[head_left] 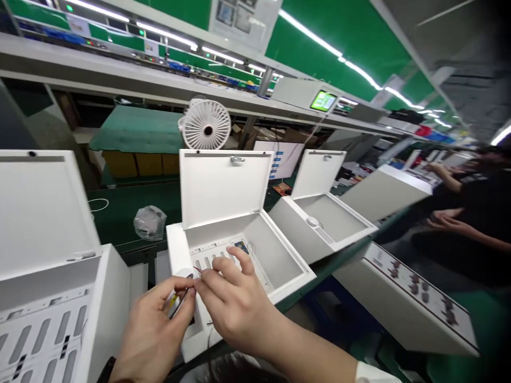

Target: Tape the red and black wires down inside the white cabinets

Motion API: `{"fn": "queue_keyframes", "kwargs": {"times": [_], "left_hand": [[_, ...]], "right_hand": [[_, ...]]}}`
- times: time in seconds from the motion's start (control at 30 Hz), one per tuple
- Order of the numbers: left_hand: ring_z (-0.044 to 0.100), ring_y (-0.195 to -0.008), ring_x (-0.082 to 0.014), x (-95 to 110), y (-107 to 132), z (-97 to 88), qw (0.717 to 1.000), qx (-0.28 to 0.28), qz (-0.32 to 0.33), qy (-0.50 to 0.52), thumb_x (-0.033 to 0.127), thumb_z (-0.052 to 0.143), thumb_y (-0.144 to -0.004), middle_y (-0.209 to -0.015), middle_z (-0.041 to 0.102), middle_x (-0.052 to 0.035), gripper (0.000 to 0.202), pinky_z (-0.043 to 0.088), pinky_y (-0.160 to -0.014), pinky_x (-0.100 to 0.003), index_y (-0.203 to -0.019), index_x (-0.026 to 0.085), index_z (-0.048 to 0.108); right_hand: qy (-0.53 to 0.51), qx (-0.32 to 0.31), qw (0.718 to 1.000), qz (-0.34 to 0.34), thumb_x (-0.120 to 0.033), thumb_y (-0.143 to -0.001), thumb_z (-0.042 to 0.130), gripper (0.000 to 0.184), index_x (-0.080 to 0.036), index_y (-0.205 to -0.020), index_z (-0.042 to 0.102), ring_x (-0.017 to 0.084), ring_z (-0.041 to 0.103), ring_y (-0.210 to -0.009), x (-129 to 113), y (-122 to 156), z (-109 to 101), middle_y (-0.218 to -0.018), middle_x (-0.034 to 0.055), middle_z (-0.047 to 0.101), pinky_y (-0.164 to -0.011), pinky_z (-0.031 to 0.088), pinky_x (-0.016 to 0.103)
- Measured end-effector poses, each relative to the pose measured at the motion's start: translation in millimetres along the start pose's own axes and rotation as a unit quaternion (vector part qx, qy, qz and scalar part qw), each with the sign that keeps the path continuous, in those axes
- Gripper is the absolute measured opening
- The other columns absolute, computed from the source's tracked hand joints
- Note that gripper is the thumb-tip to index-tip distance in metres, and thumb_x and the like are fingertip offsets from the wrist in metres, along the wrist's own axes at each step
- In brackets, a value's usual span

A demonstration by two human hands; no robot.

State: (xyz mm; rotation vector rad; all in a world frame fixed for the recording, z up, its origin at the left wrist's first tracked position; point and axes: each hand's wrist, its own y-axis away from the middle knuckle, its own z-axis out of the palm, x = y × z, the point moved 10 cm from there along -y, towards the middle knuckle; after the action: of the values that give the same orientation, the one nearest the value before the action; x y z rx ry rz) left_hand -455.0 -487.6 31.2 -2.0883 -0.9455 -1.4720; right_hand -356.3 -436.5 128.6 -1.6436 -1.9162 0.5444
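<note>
Both hands meet over the front left side of an open white metal box (275, 303). My left hand (154, 322) is closed on a thin grey piece (181, 303) with a yellow bit beside it; its kind is partly hidden by the fingers. My right hand (233, 303) pinches at the tip of the left fingers, where a thin reddish wire (197, 269) shows. Its other fingers are raised above the box's opening. Inside the box lie a slotted white plate (203, 260) and a small blue circuit board (241, 246). The box's lid (225, 186) stands upright.
Another open white box (115, 298) stands at left, a third (339, 229) at right. A crumpled plastic bag (150, 222) and a white fan (207, 127) are behind. A long white case (407, 303) lies lower right, near a co-worker's hands (451, 221).
</note>
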Motion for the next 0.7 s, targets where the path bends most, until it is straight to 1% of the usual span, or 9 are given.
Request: {"fn": "queue_keyframes", "kwargs": {"times": [0.13,0.27,0.33,0.4,0.47,0.53,0.57,0.63,0.7], "left_hand": [[0.060,-0.059,-0.0136,19.1,7.9,26.8,0.996,0.000,0.043,-0.082,0.051,0.059,-0.079,-0.072,0.068,0.0009,0.031,0.047,-0.056,-0.020,-0.089,0.024,0.070],[0.046,-0.041,-0.0103,39.6,15.9,64.2,0.984,-0.020,0.083,-0.158,0.053,0.058,-0.078,-0.059,0.063,0.0038,0.029,0.039,-0.041,-0.020,-0.085,0.026,0.069],[0.044,-0.040,-0.0100,50.5,18.6,87.1,0.977,-0.033,0.105,-0.184,0.053,0.057,-0.079,-0.059,0.062,0.0042,0.029,0.039,-0.041,-0.020,-0.082,0.027,0.068],[0.050,-0.047,-0.0105,63.0,20.7,111.5,0.974,-0.040,0.131,-0.182,0.052,0.056,-0.080,-0.065,0.064,0.0041,0.027,0.042,-0.046,-0.019,-0.082,0.027,0.067],[0.056,-0.054,-0.0115,73.0,20.8,138.6,0.976,-0.050,0.139,-0.163,0.050,0.058,-0.079,-0.068,0.065,0.0037,0.025,0.046,-0.052,-0.018,-0.083,0.027,0.066],[0.058,-0.058,-0.0124,80.4,18.7,171.4,0.981,-0.069,0.127,-0.127,0.051,0.059,-0.078,-0.069,0.065,0.0024,0.027,0.047,-0.055,-0.017,-0.081,0.025,0.066],[0.059,-0.059,-0.0130,83.2,16.7,190.1,0.985,-0.079,0.114,-0.105,0.052,0.060,-0.077,-0.069,0.065,0.0014,0.028,0.048,-0.056,-0.018,-0.080,0.024,0.066],[0.060,-0.063,-0.0145,88.3,10.9,232.2,0.990,-0.091,0.084,-0.060,0.055,0.062,-0.074,-0.071,0.066,-0.0008,0.033,0.048,-0.057,-0.018,-0.078,0.022,0.066],[0.058,-0.061,-0.0141,90.9,2.2,278.0,0.995,-0.079,0.042,-0.031,0.059,0.064,-0.071,-0.069,0.063,-0.0011,0.039,0.046,-0.054,-0.018,-0.081,0.021,0.065]], "right_hand": [[0.015,0.004,1.000,0.018,-0.012,-0.089,0.045,0.021,-0.018,-0.081,0.064,0.019,0.052,-0.085,8.9,28.6,-22.0,-0.076,0.0044,0.060,-0.107,0.028,0.045],[0.041,0.010,0.998,0.035,-0.014,-0.090,0.045,0.022,-0.018,-0.079,0.063,0.018,0.050,-0.083,21.1,63.2,-47.3,-0.077,0.0038,0.061,-0.107,0.028,0.045],[0.049,0.013,0.998,0.047,-0.013,-0.089,0.045,0.022,-0.018,-0.079,0.064,0.018,0.051,-0.083,30.5,82.4,-60.6,-0.077,0.0038,0.062,-0.107,0.028,0.045],[0.050,0.026,0.996,0.071,-0.014,-0.088,0.045,0.021,-0.018,-0.085,0.066,0.018,0.052,-0.084,45.1,103.1,-76.6,-0.079,0.0042,0.064,-0.107,0.029,0.045],[0.038,0.044,0.992,0.114,-0.016,-0.088,0.048,0.021,-0.019,-0.096,0.067,0.018,0.054,-0.086,67.9,126.7,-95.1,-0.085,0.0046,0.066,-0.106,0.031,0.044],[0.017,0.073,0.984,0.164,-0.018,-0.086,0.054,0.022,-0.021,-0.104,0.067,0.019,0.056,-0.089,98.4,155.7,-116.6,-0.090,0.0042,0.067,-0.104,0.035,0.043],[0.007,0.093,0.978,0.187,-0.018,-0.085,0.057,0.022,-0.022,-0.105,0.067,0.019,0.056,-0.089,116.5,173.0,-128.5,-0.091,0.0039,0.068,-0.102,0.037,0.043],[-0.006,0.150,0.964,0.222,-0.014,-0.082,0.061,0.022,-0.023,-0.101,0.068,0.019,0.058,-0.089,157.9,214.6,-154.4,-0.092,0.0037,0.069,-0.098,0.040,0.043],[-0.008,0.208,0.946,0.249,-0.010,-0.080,0.063,0.022,-0.023,-0.097,0.068,0.019,0.059,-0.087,208.0,266.0,-179.1,-0.090,0.0041,0.069,-0.093,0.044,0.042]]}}
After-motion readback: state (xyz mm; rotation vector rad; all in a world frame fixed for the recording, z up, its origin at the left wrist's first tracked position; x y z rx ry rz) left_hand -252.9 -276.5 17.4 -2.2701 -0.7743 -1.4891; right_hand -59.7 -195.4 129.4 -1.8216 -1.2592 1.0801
